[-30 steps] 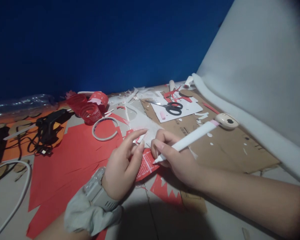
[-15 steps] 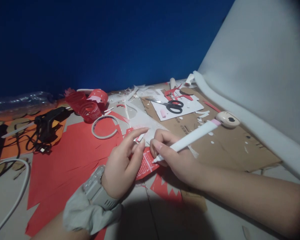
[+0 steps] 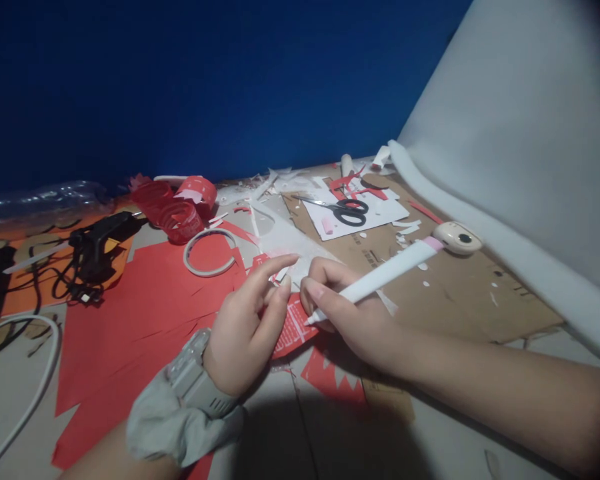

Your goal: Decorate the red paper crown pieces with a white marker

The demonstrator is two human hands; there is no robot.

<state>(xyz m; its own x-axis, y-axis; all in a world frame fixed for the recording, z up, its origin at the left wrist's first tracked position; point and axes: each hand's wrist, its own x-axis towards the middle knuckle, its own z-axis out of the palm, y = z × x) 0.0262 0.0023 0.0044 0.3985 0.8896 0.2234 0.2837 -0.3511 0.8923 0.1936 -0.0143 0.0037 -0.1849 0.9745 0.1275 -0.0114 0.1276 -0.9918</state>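
A white marker pen with a cream, round-ended topper is gripped between the thumb and fingers of my right hand. Its pinkish tip rests on a red paper piece patterned with white lines and dashes. My left hand, with a watch and a grey-green scrunchie at the wrist, holds that piece from the left. Its index finger and thumb extend over the far side, slightly apart, while the curled fingers behind them are mostly hidden.
Red sheets and a tape ring lie to the left, beside a black glue gun with its cord. Red rolled strips stand behind. Black-handled scissors lie on white paper over cardboard. A blue wall rises behind.
Both hands keep nearly the same pose. The marker's tip remains at the red paper piece, and the view shifts very slightly.
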